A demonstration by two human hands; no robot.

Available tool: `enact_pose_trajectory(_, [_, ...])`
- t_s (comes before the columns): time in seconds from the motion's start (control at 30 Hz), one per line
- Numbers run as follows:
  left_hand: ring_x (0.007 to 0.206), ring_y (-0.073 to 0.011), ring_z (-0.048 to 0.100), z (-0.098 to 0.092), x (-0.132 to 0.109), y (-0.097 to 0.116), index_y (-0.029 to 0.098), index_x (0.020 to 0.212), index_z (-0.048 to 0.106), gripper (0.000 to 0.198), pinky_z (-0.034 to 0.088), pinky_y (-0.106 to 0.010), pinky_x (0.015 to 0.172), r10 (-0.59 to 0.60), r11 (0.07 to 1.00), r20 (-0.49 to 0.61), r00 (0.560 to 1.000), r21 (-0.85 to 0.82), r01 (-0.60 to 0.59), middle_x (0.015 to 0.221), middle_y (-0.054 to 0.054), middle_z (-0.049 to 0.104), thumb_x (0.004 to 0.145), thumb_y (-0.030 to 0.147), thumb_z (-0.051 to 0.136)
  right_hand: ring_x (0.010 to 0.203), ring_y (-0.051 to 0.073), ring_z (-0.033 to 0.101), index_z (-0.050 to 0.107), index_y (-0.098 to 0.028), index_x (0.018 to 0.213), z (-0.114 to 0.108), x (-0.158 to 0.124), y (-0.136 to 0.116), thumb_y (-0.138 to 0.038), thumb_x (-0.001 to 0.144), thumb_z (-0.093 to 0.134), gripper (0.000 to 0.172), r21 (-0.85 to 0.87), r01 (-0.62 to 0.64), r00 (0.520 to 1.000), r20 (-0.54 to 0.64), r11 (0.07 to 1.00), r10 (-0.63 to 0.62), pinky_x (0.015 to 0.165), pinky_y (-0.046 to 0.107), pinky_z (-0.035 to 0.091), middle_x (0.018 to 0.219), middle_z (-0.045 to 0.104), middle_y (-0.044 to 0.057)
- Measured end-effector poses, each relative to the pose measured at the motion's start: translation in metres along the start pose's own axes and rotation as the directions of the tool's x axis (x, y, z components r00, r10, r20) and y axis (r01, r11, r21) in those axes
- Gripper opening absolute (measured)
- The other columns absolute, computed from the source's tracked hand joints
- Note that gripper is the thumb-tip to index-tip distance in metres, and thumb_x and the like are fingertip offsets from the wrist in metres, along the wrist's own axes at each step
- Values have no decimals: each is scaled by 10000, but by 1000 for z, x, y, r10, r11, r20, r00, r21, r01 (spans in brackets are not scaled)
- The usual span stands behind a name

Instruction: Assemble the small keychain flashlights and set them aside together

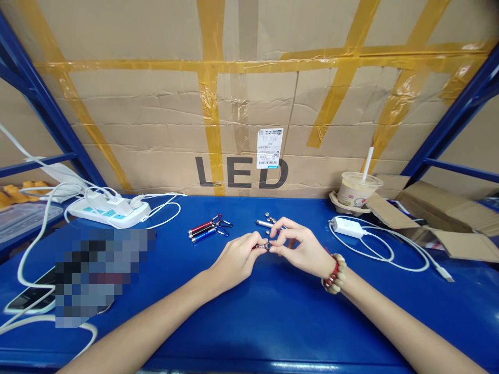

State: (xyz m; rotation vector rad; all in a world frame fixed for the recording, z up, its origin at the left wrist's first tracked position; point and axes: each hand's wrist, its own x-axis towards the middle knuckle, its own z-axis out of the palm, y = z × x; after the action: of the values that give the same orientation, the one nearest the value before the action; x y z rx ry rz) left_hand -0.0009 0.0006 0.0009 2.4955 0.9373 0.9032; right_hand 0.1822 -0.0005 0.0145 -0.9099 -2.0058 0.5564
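Observation:
Over the middle of the blue table, my left hand (pixel 239 259) is closed around a small red metal tube (pixel 255 247), most of it hidden by the fingers. Thumb and forefinger of my right hand (pixel 302 248), which wears a beaded bracelet (pixel 334 275), pinch a small round silver piece (pixel 267 245) at the tube's end. Whether the two parts touch I cannot tell. Behind my right hand lie a silver tube (pixel 264 224) and several button cells (pixel 267 214). To the left rest mini flashlights with carabiner clips: a red one (pixel 199 227), a black one (pixel 206 230) and a blue one (pixel 204 236).
A white power strip (pixel 109 212) with cables stands at the back left, near a phone (pixel 33 296) and a blurred-out item (pixel 103 275). On the right are a charger with cable (pixel 346 227), a drink cup (pixel 356 189) and open cardboard (pixel 436 208). A large carton (pixel 163 119) forms the back.

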Motion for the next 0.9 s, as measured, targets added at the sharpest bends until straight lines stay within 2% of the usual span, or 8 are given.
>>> enact_pose_trajectory(0.2, [675, -128, 461, 1, 3, -4, 153, 758, 485, 192, 373, -242, 641, 155, 985, -97, 983, 93, -146, 710, -26, 533, 889, 198, 352, 597, 77, 517, 513, -130, 543, 1, 1, -4, -290, 720, 615, 260, 127, -104, 995, 22, 986, 102, 452, 187, 421, 838, 526, 58])
enact_pose_trajectory(0.3, [669, -130, 460, 0, 4, -5, 147, 753, 509, 214, 378, -248, 639, 173, 981, -102, 980, 109, -162, 704, -31, 549, 891, 200, 354, 529, 52, 510, 503, -123, 547, 1, 1, -4, -327, 722, 611, 289, 175, -154, 988, 52, 973, 147, 453, 195, 444, 867, 521, 59])
enact_pose_trajectory(0.5, [788, -131, 517, -2, 4, -2, 182, 1015, 536, 191, 404, -253, 752, 154, 988, -114, 981, 51, -149, 936, -22, 617, 882, 193, 399, 470, 36, 522, 481, -118, 575, 1, 3, -6, -390, 724, 598, 331, 230, -249, 968, 93, 941, 233, 401, 175, 432, 893, 511, 58])
enact_pose_trajectory(0.6, [786, -130, 517, -1, 5, -2, 179, 994, 551, 193, 404, -253, 752, 147, 988, -110, 983, 69, -140, 943, -9, 626, 883, 181, 392, 466, 39, 522, 491, -118, 583, 2, 3, -4, -400, 728, 591, 332, 210, -254, 967, 87, 944, 241, 402, 177, 428, 865, 510, 51])
enact_pose_trajectory(0.73, [784, -140, 526, 2, 6, -4, 165, 953, 556, 185, 413, -252, 716, 50, 994, -123, 991, 103, -37, 871, -22, 620, 882, 198, 389, 467, 42, 520, 524, -121, 609, 3, 3, 1, -394, 741, 582, 309, 150, -219, 976, 30, 964, 217, 448, 195, 440, 848, 515, 47])
enact_pose_trajectory(0.83, [803, -144, 536, 3, 7, -3, 173, 949, 548, 190, 411, -253, 718, -7, 993, -126, 992, 113, 21, 872, -25, 614, 885, 207, 373, 485, 46, 511, 589, -140, 689, 1, 3, 3, -390, 738, 597, 254, 3, -152, 986, -66, 988, 151, 462, 196, 434, 861, 531, 46])
enact_pose_trajectory(0.9, [826, -140, 544, 3, 7, -2, 179, 963, 541, 198, 407, -248, 733, -38, 994, -120, 992, 95, 49, 904, -24, 612, 890, 212, 360, 501, 46, 501, 632, -169, 799, 0, 3, 3, -377, 725, 622, 221, -119, -80, 989, -131, 990, 65, 479, 197, 438, 888, 540, 45])
